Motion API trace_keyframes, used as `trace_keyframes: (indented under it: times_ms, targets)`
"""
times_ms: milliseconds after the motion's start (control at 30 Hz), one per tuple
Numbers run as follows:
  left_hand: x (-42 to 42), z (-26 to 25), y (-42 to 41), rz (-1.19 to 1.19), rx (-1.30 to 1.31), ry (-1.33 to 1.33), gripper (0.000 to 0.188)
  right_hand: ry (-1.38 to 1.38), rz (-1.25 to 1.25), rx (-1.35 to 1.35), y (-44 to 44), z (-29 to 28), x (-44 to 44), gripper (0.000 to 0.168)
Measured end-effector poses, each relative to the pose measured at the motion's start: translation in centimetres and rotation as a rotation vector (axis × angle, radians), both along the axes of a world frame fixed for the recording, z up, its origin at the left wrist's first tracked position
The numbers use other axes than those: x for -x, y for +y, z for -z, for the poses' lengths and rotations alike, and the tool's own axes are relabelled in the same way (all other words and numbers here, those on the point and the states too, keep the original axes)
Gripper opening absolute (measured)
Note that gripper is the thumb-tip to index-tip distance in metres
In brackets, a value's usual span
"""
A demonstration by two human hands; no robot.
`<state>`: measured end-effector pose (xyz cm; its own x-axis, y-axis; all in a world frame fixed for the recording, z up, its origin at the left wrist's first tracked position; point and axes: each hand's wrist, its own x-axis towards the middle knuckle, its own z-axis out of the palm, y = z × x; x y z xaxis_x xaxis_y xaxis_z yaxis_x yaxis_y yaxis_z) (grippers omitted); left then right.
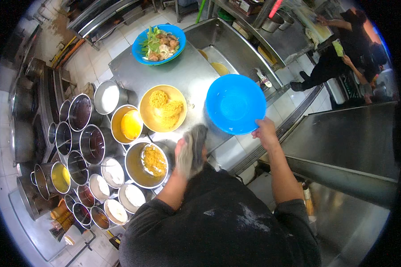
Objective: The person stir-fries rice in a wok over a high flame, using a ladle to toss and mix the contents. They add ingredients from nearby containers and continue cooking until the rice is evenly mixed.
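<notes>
My right hand (266, 132) grips the near rim of a blue plastic bowl (235, 103), which holds no food and is tipped toward me. In my left hand (179, 148), blurred by motion, is a grey and dark cloth (194, 147); it covers most of my fingers. Just beyond that hand, a yellow bowl (143, 113) with several bundles of yellow noodles (168, 111) rests on the steel worktop (127, 65). A second blue bowl (181, 35) stands at the worktop's far end, filled with green leaves (149, 41) and pieces of meat (167, 43).
To the left crowd several metal pots with sauces, powders and liquids, including a pot of yellow crumbly food (138, 180). A steel sink (220, 33) adjoins the worktop. A steel counter (347, 140) lies at right. Another person (357, 43) in dark clothes stands at the upper right.
</notes>
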<state>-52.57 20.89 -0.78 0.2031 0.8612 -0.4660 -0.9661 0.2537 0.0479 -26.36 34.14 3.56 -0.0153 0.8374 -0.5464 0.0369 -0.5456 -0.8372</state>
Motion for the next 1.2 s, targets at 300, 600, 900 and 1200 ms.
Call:
trace_keyframes:
  times_ms: [300, 600, 900, 1200]
  targets:
    - [-5.8, 1.8, -1.5, 0.461, 0.017, -0.063, 0.063, 0.117, -0.144, -0.021, -4.9, 1.5, 2.8, 0.033]
    - [-17.1, -2.9, -0.6, 1.237, -0.182, 0.123, 0.07, -0.738, 0.659, -0.217, -35.3, -5.6, -19.8, 0.045]
    - [-40.5, -2.8, -16.7, 2.186, -0.116, -0.086, 0.078, -0.483, 1.382, 0.75, -83.6, -6.7, -13.4, 0.058]
    - [-51.3, 0.3, -31.1, 2.165, 0.942, -0.498, 0.085, 0.354, 1.732, -0.151, -72.9, -2.0, -14.1, 0.033]
